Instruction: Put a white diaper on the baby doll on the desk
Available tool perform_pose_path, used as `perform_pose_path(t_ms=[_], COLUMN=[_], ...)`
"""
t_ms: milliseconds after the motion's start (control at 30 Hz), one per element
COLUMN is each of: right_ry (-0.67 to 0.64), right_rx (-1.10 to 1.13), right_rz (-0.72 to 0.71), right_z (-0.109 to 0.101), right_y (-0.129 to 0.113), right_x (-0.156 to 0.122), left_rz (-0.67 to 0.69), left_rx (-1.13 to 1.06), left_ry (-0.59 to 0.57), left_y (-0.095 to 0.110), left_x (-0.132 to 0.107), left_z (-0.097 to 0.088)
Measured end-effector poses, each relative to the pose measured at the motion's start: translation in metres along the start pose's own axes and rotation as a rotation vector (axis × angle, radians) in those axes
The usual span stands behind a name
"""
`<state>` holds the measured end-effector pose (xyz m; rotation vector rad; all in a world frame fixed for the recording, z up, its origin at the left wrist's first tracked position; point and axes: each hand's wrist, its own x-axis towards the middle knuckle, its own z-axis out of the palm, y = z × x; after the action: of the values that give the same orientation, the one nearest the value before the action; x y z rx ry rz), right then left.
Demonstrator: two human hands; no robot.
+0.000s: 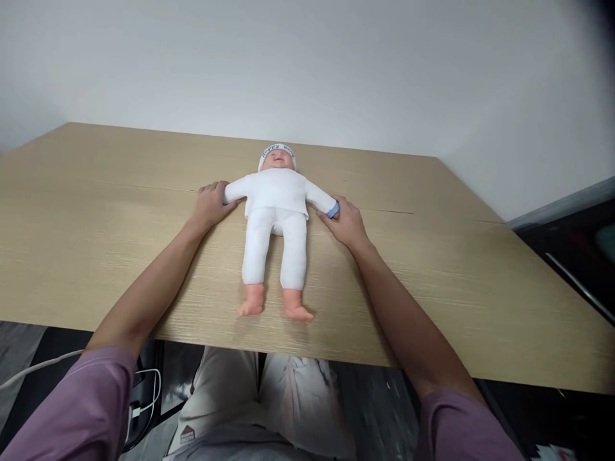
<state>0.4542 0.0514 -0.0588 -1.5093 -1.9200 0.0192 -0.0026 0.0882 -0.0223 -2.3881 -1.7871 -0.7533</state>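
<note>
A baby doll [276, 192] in a white top and white trousers lies on its back on the wooden table, head toward the wall, bare feet toward me. Its white cap [278, 148] carries blue lettering. My left hand [211, 203] is closed around the end of the doll's sleeve on the left, hiding the doll's hand there. On the other side, my right hand [346, 221] grips the end of the other arm, beside a blue cuff [333, 210]. Both doll arms are stretched out sideways, and its legs lie straight and slightly apart.
The wooden table [120, 256] has a front edge close to my lap and a back edge near the pale wall [298, 70]. A dark object [576, 237] stands past the right edge. A white cable [43, 365] hangs at lower left.
</note>
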Motion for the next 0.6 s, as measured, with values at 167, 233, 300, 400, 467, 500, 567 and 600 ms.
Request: perform_pose_path(t_ms=[167,233,300,400,467,500,567,600], right_ry=[-0.006,0.000,0.011,0.035,0.066,0.083,0.107,0.111], right_rx=[0.081,0.081,0.084,0.096,0.097,0.098,0.115,0.135], right_rz=[0.011,0.012,0.006,-0.022,-0.032,-0.028,-0.006,0.014], right_z=[-0.003,-0.003,-0.003,-0.006,-0.009,-0.011,-0.015,-0.017], right_y=[0.005,0.006,0.006,0.010,0.015,0.017,0.024,0.027], right_x=[-0.008,-0.010,-0.013,-0.020,-0.026,-0.028,-0.032,-0.032], left_rz=[-0.055,-0.081,-0.101,-0.124,-0.120,-0.114,-0.119,-0.136], left_rx=[-0.046,-0.080,-0.105,-0.121,-0.121,-0.122,-0.131,-0.141], left_ry=[0.014,0.024,0.026,0.024,0.025,0.032,0.057,0.075], left_y=[-0.004,-0.003,-0.004,-0.007,-0.012,-0.015,-0.022,-0.025], left_x=[-0.020,-0.027,-0.034,-0.044,-0.050,-0.052,-0.053,-0.053], left_z=[-0.008,-0.009,-0.010,-0.013,-0.017,-0.019,-0.025,-0.027])
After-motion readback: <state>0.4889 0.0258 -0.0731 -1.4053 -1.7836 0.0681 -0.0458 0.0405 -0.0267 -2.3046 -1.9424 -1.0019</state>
